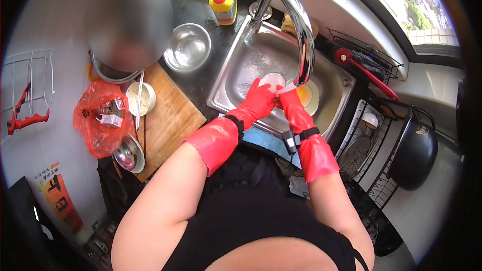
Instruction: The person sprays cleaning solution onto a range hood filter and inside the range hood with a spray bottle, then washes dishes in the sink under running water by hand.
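Both of my hands wear long red rubber gloves and work over the steel sink (221, 78), below the chrome tap (304, 35). A small whitish dish (273, 80) is tilted between them, its lower part covered by the gloves. My left hand (258, 101) is closed on the dish's left side. Close beside it, my right hand (292, 108) has its fingers bent at the dish's right edge, by the tap's mouth. Farther right in the basin lies a pale plate (312, 101) with an orange-yellow patch, partly hidden by the right glove.
Left of the sink are a metal bowl (187, 47) and a yellow bottle (223, 0). A wooden board (170, 115) carries a white bowl (141, 99) with chopsticks; a red plastic bag (95, 135) sits beside it. At right are a dish rack (361, 135) and a black pan (414, 153).
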A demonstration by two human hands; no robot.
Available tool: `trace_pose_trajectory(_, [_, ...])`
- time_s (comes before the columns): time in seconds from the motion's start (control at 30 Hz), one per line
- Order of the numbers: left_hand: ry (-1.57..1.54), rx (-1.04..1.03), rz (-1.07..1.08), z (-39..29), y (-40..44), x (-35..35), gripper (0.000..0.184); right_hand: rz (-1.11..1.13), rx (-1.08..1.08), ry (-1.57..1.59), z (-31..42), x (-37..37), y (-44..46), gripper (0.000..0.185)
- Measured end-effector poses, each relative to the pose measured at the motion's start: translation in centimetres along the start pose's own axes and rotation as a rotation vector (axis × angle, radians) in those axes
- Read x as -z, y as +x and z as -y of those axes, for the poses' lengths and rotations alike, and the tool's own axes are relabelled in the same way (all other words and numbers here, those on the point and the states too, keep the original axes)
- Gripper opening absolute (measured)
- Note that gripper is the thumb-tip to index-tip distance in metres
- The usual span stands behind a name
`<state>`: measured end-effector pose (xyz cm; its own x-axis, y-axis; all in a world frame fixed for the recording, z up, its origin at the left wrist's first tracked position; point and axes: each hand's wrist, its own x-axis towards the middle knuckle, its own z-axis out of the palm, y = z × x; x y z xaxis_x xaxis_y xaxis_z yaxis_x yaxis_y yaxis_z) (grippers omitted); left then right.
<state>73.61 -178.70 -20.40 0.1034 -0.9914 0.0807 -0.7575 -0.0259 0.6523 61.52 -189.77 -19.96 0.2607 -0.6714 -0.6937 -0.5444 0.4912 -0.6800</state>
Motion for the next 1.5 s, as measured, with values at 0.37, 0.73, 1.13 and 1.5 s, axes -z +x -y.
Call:
trace_pose_trajectory(0.37, [-1.03,0.383,0.264,0.8,1.3,-3.1,0.034,-0.159,0.487,-0.378,-0.5,-2.4,-2.1,0.038])
trace_pose_trajectory(0.73, [0.219,-0.283,-0.099,2.5,-0.7,-1.5,0.028,0.567,-0.418,0.432,-2.5,5.3,2.6,0.057])
trace_pose_trajectory(1.13, [-0.99,0.611,-0.005,1.3,0.3,-0.2,0.039,-0.05,0.19,0.448,-5.2,-2.2,1.5,0.055])
trace_pose_trajectory(1.5, [-1.442,1.06,0.071,0.9,-0.8,3.6,0.042,0.127,0.076,0.232,-3.7,0.2,3.4,0.037])
